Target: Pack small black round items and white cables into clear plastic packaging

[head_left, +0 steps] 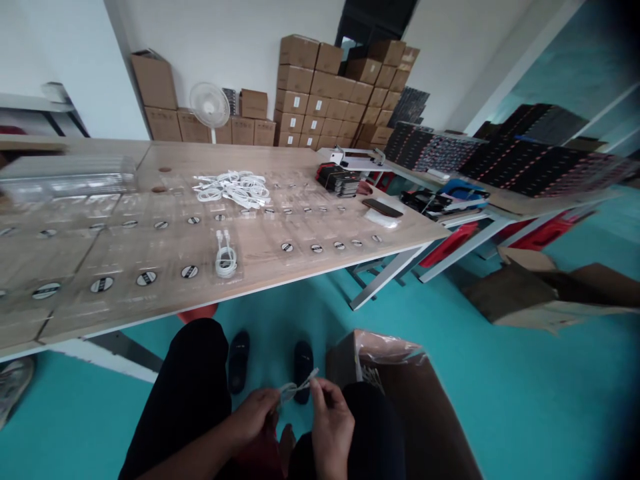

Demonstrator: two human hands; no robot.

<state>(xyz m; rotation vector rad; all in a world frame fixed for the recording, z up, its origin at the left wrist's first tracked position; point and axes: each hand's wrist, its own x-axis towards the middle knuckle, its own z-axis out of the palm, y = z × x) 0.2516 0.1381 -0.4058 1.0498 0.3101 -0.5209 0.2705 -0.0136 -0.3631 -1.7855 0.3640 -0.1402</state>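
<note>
Above my lap, my left hand is closed on one side of a white cable that is partly looped. The fingertips of my right hand pinch the cable's other end, near its plug. On the table ahead, one coiled white cable lies on a clear plastic tray with both plugs pointing away from me. Farther back sits a tangled pile of white cables. Rows of clear plastic trays with round black-and-white labels cover much of the tabletop.
An open carton lined with plastic, holding some cables, stands by my right knee. A dark phone and a stack of black boxes lie toward the table's right. Stacked clear trays are at left. Another open carton rests on the floor.
</note>
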